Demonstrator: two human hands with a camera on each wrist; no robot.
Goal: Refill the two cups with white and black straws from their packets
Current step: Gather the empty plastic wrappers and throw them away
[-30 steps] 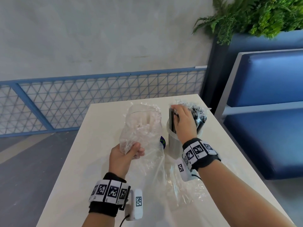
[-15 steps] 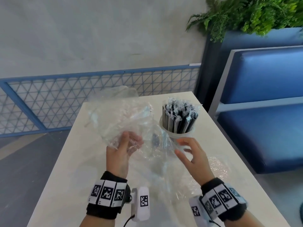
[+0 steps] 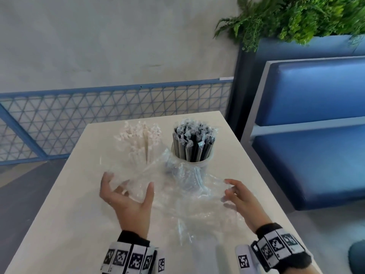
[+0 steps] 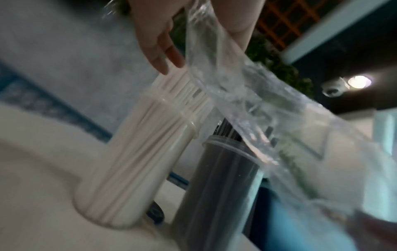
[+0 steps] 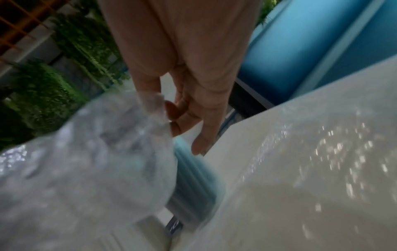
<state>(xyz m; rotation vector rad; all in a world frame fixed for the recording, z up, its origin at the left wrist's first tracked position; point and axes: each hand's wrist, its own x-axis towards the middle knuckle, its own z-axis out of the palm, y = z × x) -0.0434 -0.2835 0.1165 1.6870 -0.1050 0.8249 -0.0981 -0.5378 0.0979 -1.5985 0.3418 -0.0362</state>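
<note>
Two cups stand at the far end of the table (image 3: 75,218): the white straws cup (image 3: 142,147) on the left and the black straws cup (image 3: 194,148) on the right, both full of wrapped straws. Crumpled clear packets (image 3: 183,196) lie in front of them between my hands. My left hand (image 3: 129,181) is spread wide, with plastic lying across its palm. In the left wrist view the packet (image 4: 247,101) stretches from the hand past the white straws cup (image 4: 128,161) and the black straws cup (image 4: 214,186). My right hand (image 3: 231,188) pinches the packet's edge (image 5: 96,161) at thumb and fingers.
A blue padded bench (image 3: 308,161) stands close to the table's right edge. A green plant (image 3: 296,14) sits above it. A blue mesh railing (image 3: 98,115) runs behind the table's far end. Bare tabletop lies on the near left.
My right hand left the black straws and came back to the near right. My left hand lowered the clear packet from in front of the white straws and spread its fingers.
</note>
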